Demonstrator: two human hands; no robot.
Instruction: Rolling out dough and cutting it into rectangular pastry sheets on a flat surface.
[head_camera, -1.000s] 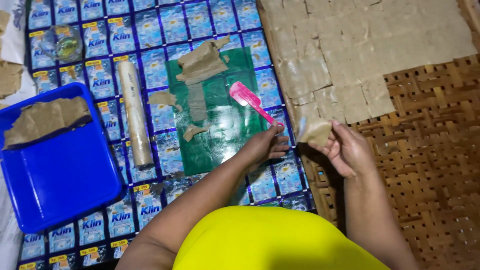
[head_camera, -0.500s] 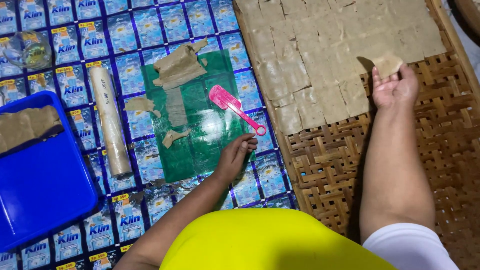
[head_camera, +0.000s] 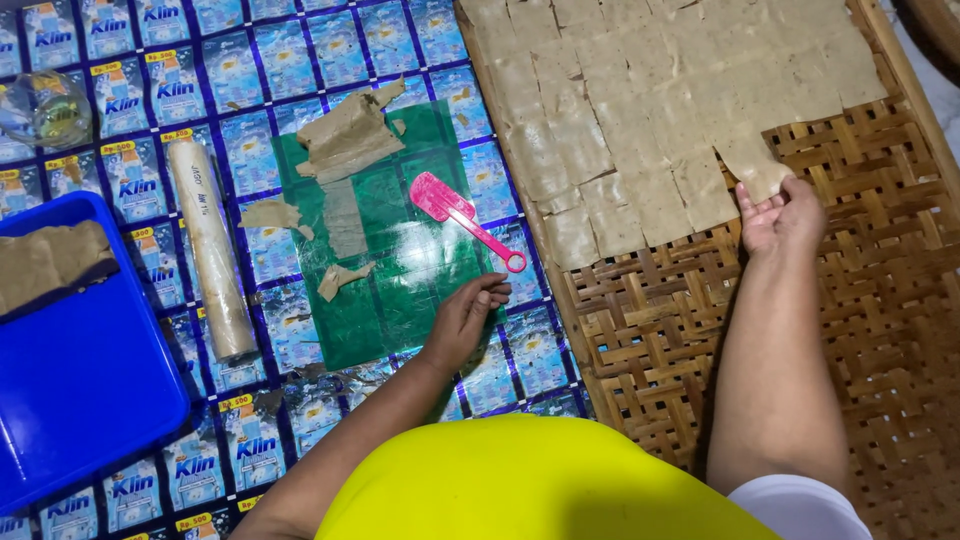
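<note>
A: Two hands in view. Report the right hand (head_camera: 778, 215).

B: Right hand rests on the woven bamboo tray (head_camera: 850, 330), palm down, fingers loosely spread. Fingertips press the lower edge of a tan dough square (head_camera: 757, 165) lying flat at the border of the laid sheet of squares (head_camera: 660, 110). Nothing is gripped.

A: Left hand (head_camera: 462, 322)?

B: Loosely curled, empty, resting on the lower right corner of the green plastic sheet (head_camera: 400, 290). A pink spatula (head_camera: 462, 217) lies just beyond its fingertips, not touching.

A: Surroundings?

B: Dough scraps (head_camera: 345, 140) on the green sheet, a rolling pin (head_camera: 210, 265) to its left, a blue tray (head_camera: 80, 380) at the far left.
</note>
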